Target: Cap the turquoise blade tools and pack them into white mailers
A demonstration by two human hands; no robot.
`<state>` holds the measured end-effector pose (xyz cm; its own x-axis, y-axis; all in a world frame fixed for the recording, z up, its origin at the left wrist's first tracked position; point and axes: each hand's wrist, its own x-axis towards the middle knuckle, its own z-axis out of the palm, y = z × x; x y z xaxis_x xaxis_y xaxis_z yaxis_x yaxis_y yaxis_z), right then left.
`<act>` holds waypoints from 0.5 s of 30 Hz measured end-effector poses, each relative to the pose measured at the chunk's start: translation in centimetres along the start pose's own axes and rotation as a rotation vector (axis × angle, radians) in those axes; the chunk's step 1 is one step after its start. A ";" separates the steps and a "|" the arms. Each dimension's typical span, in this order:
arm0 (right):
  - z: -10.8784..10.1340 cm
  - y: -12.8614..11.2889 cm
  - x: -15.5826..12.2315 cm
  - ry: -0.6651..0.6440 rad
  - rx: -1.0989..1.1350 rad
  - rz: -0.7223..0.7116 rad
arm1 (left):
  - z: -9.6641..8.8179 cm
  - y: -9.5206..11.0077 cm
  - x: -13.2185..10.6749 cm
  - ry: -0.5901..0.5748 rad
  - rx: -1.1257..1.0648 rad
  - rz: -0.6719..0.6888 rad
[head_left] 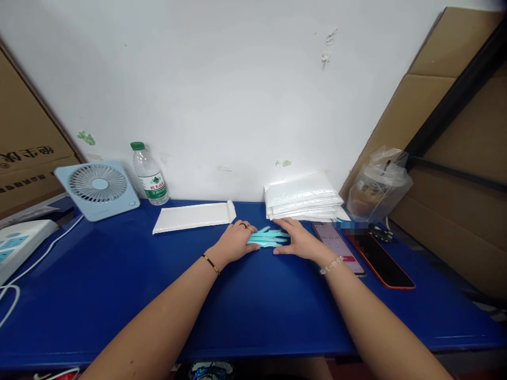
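Several slim teal strips [268, 238] with a glossy look lie bunched on the blue table [253, 306]; I cannot tell their kind. My left hand [237, 240], with a ring and a dark bracelet, is closed over their left end, thumb along the near side. At the right end is my right hand [299, 240], wearing a clear bead bracelet, its thumb and fingers spread apart around the strips. Beyond my left hand lies a long white padded envelope [194, 217] with its flap end at the right. Behind my right hand is a stack of white padded envelopes [303, 195].
A light blue fan [99, 187] and a water bottle [150, 177] stand back left. At far left is a white power strip [24, 245] with cables. Two phones [338, 248] [382, 261] and a bagged drink cup [376, 190] are on the right. Cardboard flanks both sides.
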<state>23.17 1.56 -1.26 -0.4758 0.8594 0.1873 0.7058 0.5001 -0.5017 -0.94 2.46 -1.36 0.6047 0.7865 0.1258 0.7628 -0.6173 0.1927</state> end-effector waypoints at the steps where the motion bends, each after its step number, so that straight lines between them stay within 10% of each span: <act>1: 0.0 0.0 0.0 -0.026 0.004 -0.006 | -0.1 0.3 0.0 -0.008 0.012 0.020; 15: 1.7 -4.8 0.1 -0.140 -0.366 -0.118 | -0.5 2.8 -0.7 -0.092 0.159 0.020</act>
<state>18.86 -0.97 -0.26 -0.6135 0.7838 0.0963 0.7704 0.6208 -0.1450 0.68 0.21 -0.39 0.6329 0.7734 0.0369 0.7727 -0.6339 0.0343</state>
